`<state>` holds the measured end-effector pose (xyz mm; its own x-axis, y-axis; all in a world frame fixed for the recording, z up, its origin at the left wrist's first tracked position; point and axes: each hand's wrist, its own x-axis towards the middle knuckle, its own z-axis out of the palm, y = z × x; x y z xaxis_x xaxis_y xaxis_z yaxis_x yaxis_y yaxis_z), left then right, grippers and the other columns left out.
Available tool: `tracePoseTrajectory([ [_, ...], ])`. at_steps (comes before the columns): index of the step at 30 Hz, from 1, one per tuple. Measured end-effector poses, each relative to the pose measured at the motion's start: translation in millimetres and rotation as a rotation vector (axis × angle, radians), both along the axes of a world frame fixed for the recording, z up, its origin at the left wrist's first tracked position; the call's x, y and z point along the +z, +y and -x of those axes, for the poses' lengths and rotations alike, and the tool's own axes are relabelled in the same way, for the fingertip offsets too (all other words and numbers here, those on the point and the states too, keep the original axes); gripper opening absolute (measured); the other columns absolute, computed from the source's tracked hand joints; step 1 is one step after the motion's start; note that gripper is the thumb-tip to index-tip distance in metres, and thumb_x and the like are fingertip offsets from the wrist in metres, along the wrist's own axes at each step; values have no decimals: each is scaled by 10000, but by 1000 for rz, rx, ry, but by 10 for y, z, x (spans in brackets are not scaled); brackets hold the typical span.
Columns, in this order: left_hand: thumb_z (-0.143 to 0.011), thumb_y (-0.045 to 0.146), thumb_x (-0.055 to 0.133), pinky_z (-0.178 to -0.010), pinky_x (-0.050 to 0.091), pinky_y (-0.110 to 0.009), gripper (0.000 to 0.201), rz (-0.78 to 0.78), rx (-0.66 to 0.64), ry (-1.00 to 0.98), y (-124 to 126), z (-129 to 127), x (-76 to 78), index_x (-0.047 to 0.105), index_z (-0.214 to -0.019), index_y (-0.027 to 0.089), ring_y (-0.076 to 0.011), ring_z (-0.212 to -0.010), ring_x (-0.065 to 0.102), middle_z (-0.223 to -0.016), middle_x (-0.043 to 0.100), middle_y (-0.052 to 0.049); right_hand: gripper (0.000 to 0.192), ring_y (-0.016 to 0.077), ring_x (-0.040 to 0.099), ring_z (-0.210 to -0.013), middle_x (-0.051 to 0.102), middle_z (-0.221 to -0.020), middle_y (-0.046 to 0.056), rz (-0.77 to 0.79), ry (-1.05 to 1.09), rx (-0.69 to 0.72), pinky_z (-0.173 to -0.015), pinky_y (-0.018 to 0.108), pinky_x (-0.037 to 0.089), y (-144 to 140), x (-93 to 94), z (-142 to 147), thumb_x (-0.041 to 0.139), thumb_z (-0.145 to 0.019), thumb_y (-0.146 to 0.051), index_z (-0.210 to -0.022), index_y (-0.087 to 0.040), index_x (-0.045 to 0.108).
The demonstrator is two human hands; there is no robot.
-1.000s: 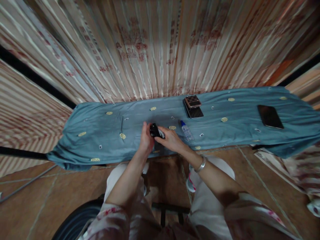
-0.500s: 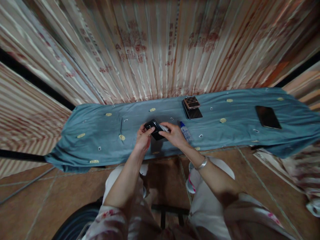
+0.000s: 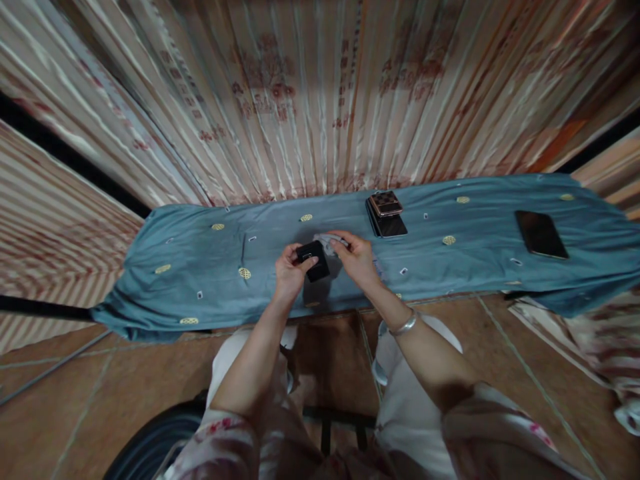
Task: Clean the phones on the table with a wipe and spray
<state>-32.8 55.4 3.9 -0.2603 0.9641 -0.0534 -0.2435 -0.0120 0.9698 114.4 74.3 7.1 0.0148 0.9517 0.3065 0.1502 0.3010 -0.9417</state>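
Note:
My left hand [image 3: 293, 270] is closed on a black phone [image 3: 314, 263], thumb lying across its face. Between the bent fingers of my right hand [image 3: 356, 257] is a crumpled light grey cloth [image 3: 327, 241], just off the phone's upper right edge. Both hands are held over the blue-green cloth cover [image 3: 270, 247]. Behind my right hand, a small clear bottle [image 3: 379, 268] is mostly hidden.
A stack of phones [image 3: 386, 215], the top one checkered, lies at the back right of the middle. Farther right lies a dark flat phone or tablet [image 3: 541, 235]. A pleated curtain [image 3: 300, 100] hangs behind the covered surface. Black bars [image 3: 75, 157] stand at the sides.
My right hand has moved the cloth off the phone, slightly up and right. The phone has turned in my left hand so its face shows more. The blue-capped bottle has become mostly hidden.

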Motion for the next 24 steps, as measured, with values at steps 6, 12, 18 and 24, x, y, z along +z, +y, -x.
tracePoseTrajectory([
  [6,-527,257,822,-736,512,-296,339,130,-33,-344,-19,-56,-2,651,-800,152,-159,-676,655,-702,696,-5,237,185,682,-799,754,-907,31,0,-40,20,-743,285,523,-30,-32,107,564,-812,-271,-969,-195,726],
  [12,-739,285,615,-869,522,-372,148,328,-68,-598,-58,-21,102,648,-775,145,-234,-867,694,-720,715,-50,259,207,676,-964,738,-1038,49,-58,-158,57,-876,317,505,-130,-44,189,537,-826,-236,-1013,-208,713],
  [18,-729,260,509,-914,502,-423,172,302,-188,-684,-101,25,176,636,-738,144,-272,-978,673,-844,734,-91,242,200,686,-815,758,-927,35,-2,-109,5,-769,310,524,-16,-66,120,548,-817,-260,-965,-206,732],
  [24,-710,246,671,-906,493,-402,246,244,-338,-497,-179,-50,93,662,-933,143,-248,-994,658,-908,731,-79,253,188,685,-786,763,-920,33,11,-54,-58,-724,285,527,138,-45,-11,567,-801,-272,-969,-189,737],
])
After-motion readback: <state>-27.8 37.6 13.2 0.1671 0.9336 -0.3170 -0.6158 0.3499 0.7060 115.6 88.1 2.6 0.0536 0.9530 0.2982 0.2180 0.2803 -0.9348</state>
